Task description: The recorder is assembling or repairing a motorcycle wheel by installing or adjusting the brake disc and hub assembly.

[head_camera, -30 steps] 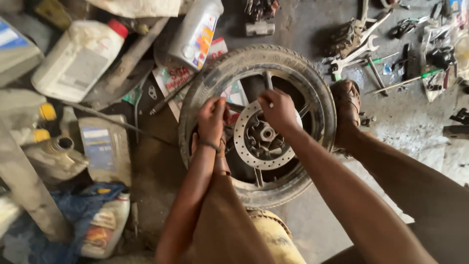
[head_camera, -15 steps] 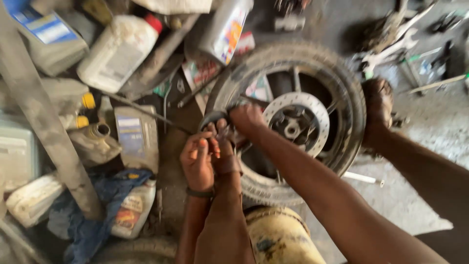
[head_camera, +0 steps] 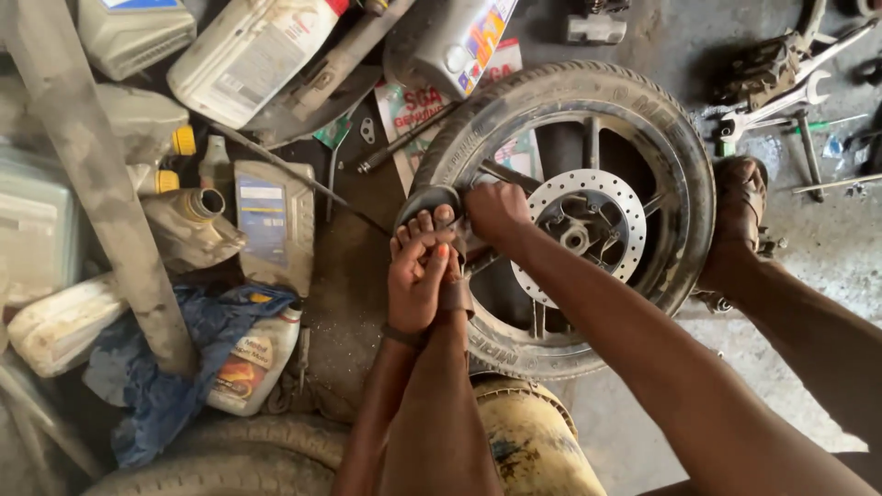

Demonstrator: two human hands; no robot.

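Left hand [head_camera: 418,280]: fingers together, resting on own sandalled foot [head_camera: 441,220].
Right hand [head_camera: 496,213]: fingers curled, apparently gripping black-tyred spoked wheel [head_camera: 570,220].

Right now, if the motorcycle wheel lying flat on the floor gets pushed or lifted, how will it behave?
The wheel lies flat on its side, so it probably won't roll unless stood up. With a thick rubber tyre, metal spokes and a drilled brake disc, it is likely stiff and fairly heavy. The dusty tread probably drags rather than slides; the right hand and a foot rest on it.
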